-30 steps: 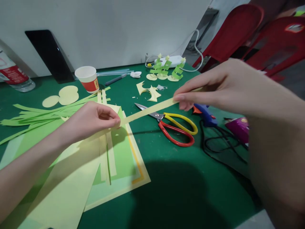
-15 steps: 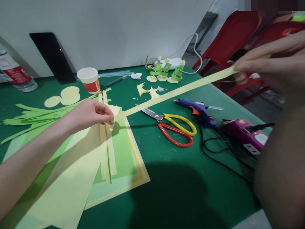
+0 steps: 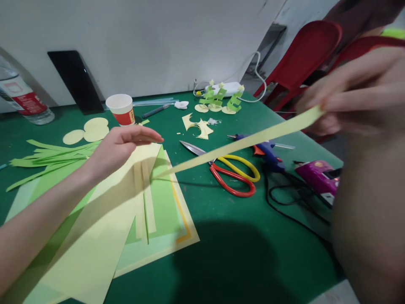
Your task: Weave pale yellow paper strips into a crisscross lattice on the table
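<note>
Between the thumb and fingers of my right hand [image 3: 357, 90] is one end of a long pale yellow paper strip [image 3: 240, 145]. The strip slants down to the left, and its far end is free near the paper stack. My left hand [image 3: 126, 145] is over the stack with its fingers stretched out, holding nothing. Below it lie pale yellow paper sheets [image 3: 91, 236], green paper [image 3: 163, 211] and more cut yellow strips [image 3: 148, 207]. Several green paper strips [image 3: 60, 156] spread out at the left. Scissors [image 3: 218, 162] with red and yellow handles lie under the slanting strip.
At the back stand a paper cup [image 3: 122, 112], a phone [image 3: 74, 80] and a water bottle [image 3: 23, 97]. Small green paper plants [image 3: 218, 97] stand near a white power strip [image 3: 226, 88]. To the right are a blue glue gun [image 3: 268, 154], cables, a purple device [image 3: 318, 177] and red chairs [image 3: 305, 55].
My left hand has let go of the strip's end, and its fingers have straightened. My right hand still grips the other end, a little lower, and the freed end has dropped.
</note>
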